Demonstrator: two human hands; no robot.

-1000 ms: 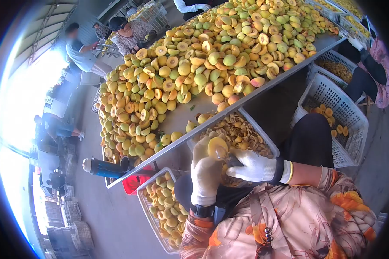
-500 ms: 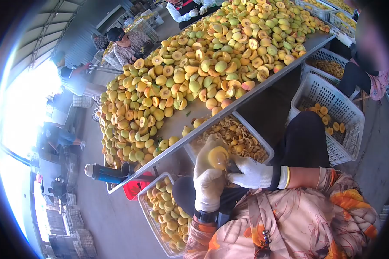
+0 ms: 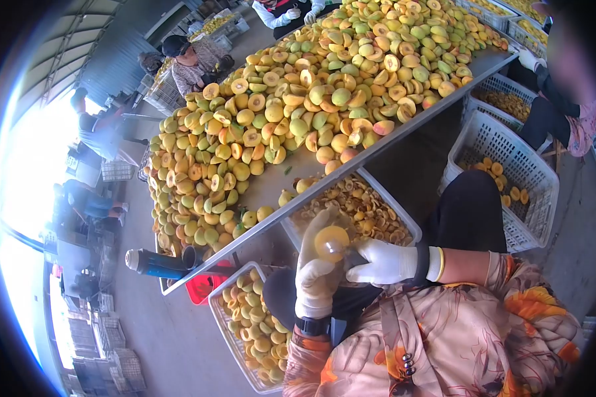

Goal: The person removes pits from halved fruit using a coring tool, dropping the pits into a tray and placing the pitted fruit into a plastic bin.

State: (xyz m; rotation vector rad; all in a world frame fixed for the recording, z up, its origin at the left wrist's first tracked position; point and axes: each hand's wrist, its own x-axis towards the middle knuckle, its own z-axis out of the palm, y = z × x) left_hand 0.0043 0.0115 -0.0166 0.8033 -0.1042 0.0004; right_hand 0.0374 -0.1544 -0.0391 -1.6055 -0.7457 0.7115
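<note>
My left hand, in a whitish work glove, is closed around a yellow peach half, its round face turned up toward me. My right hand, gloved in white, is closed beside the fruit with its fingertips pointing at it. A shiny spot shows at the fruit's lower edge; whatever the right fingers grip is too small and hidden to name. Below and beyond both hands sits a crate of peach scraps. A large heap of halved peaches covers the metal table in front.
At lower left stands a crate of peaches, near a red container and a blue flask. On the right a white crate holds several pitted halves. A co-worker sits at right; other people work behind the table.
The peach half has turned slightly and shifted a little left in my left hand. My right hand stays close beside it. A person at far left has moved.
</note>
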